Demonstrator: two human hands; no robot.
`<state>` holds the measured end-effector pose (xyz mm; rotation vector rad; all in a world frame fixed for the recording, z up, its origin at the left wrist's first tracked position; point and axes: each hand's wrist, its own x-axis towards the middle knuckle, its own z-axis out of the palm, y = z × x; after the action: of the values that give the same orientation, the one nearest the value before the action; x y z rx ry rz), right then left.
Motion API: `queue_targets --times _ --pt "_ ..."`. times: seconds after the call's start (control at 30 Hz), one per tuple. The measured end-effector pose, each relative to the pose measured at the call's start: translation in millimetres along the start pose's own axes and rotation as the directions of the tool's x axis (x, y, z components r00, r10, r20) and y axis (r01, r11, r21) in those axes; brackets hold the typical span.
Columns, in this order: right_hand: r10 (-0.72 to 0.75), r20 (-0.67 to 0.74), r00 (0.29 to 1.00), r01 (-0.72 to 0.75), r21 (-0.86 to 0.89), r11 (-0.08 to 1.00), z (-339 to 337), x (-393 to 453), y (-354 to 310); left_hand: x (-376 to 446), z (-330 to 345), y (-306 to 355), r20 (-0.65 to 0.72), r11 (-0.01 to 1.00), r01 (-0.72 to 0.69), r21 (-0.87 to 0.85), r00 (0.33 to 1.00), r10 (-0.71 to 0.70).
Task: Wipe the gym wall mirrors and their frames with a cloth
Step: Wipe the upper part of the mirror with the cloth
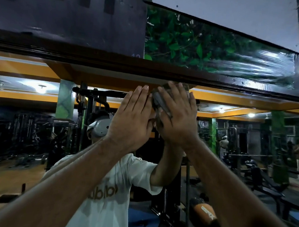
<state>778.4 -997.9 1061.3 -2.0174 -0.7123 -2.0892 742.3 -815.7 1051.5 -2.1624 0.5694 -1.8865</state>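
Cloth [159,101], dark grey, crumpled, under right hand [178,115] on mirror [36,131]

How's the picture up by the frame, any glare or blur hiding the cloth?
Head view: dim overall; glare streaks the glossy leaf panel above the frame; wide-angle bends the frame; the cloth under the right hand is dark and soft; the mirror reflects ceiling lights.

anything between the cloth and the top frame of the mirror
Nothing visible. The right hand presses the cloth flat on the mirror just under the dark top frame; the cloth's upper edge already reaches it. The left hand lies flat beside it.
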Motion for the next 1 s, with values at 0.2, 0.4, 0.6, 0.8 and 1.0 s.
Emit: queue_targets --times 0.2,0.4,0.6,0.8,1.0 --pt "0.446 -0.131 0.885 -0.459 -0.093 0.884 2.5 -13.7 5.2 -1.3 -0.7 -1.0 0.027 1.000 0.010 -0.012 1.000 -0.010" --pt "0.157 -0.062 0.986 -0.163 -0.114 0.980 -4.3 -59.5 12.1 -1.3 -3.4 0.7 0.036 1.000 0.020 -0.015 0.999 -0.020" --pt "0.429 -0.064 0.901 -0.433 -0.056 0.900 4.1 -43.5 -34.1 -0.4 -21.5 -0.6 0.142 0.997 0.019 -0.074 0.990 -0.009" --pt "0.114 -0.009 0.993 -0.114 -0.117 0.987 -0.1 -57.4 -7.7 -19.7 -30.7 -26.9 0.033 0.994 -0.014 -0.108 0.999 0.017" --pt "0.478 -0.078 0.875 -0.482 -0.056 0.874 14.8 -22.1 -51.3 -15.6 -42.4 -52.0 0.089 0.995 0.078 -0.056 0.993 -0.073"
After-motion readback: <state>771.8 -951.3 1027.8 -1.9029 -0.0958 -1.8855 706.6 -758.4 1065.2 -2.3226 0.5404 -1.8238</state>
